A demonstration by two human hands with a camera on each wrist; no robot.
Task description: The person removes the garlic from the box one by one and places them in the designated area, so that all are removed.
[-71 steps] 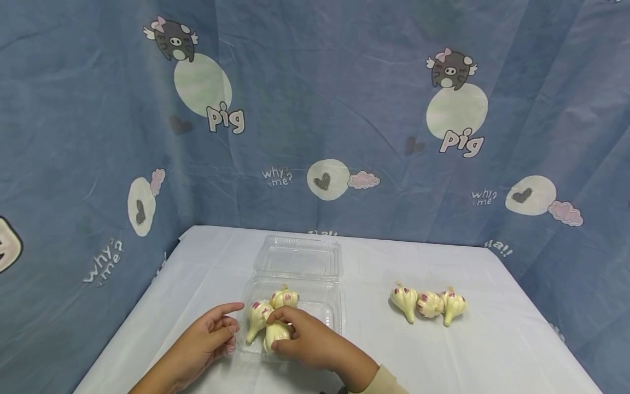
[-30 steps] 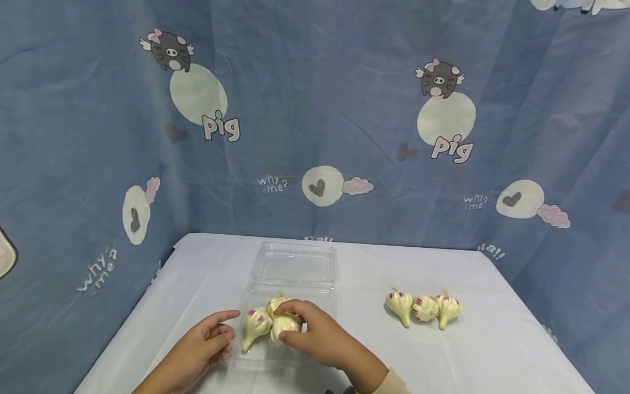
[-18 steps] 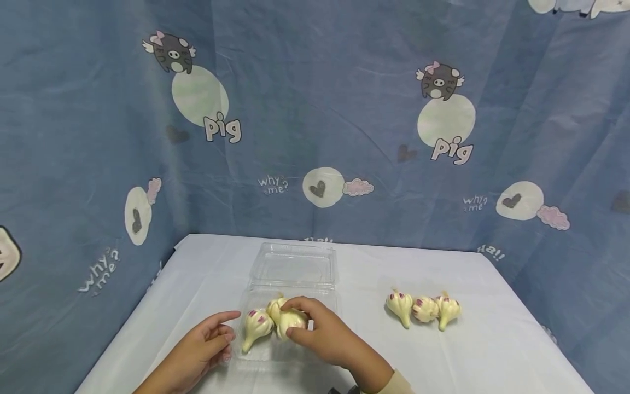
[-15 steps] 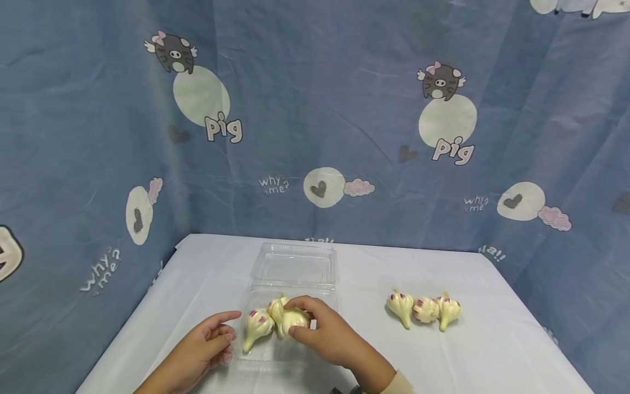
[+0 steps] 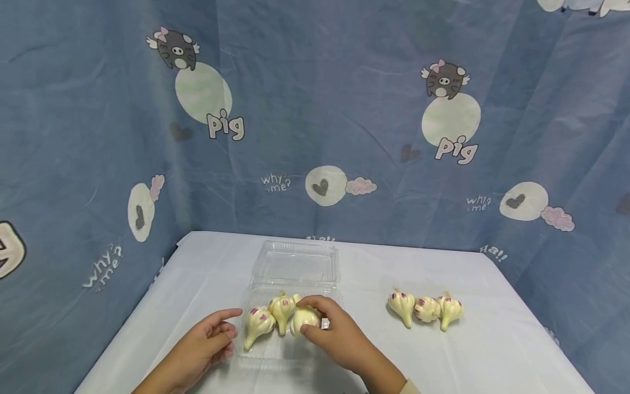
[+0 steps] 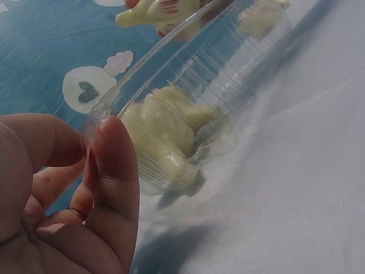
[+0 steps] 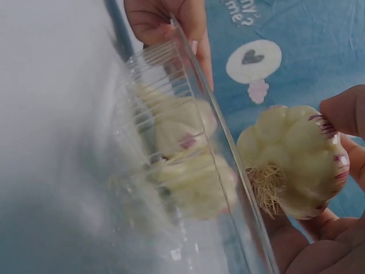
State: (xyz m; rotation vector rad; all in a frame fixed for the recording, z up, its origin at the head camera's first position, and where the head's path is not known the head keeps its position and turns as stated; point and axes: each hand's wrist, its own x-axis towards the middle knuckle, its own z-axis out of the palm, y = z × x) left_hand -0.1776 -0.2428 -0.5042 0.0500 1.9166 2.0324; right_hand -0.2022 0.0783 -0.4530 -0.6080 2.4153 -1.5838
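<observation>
the right hand (image 5: 339, 334) grips the held garlic (image 5: 305, 321) above the right part of the box (image 5: 275, 351); the left hand (image 5: 209, 342) pinches the box's rim. best to keep that rim steady, lower gently beside the middle garlic (image 5: 282, 311), and let go only once it rests stably. about two seconds ago the held garlic was farther left and nearer the person, partly hiding its neighbour, whose neck now shows.

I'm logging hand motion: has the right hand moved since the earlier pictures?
Yes: the right hand has shifted rightward relative to the clear plastic container's open lid.
</observation>
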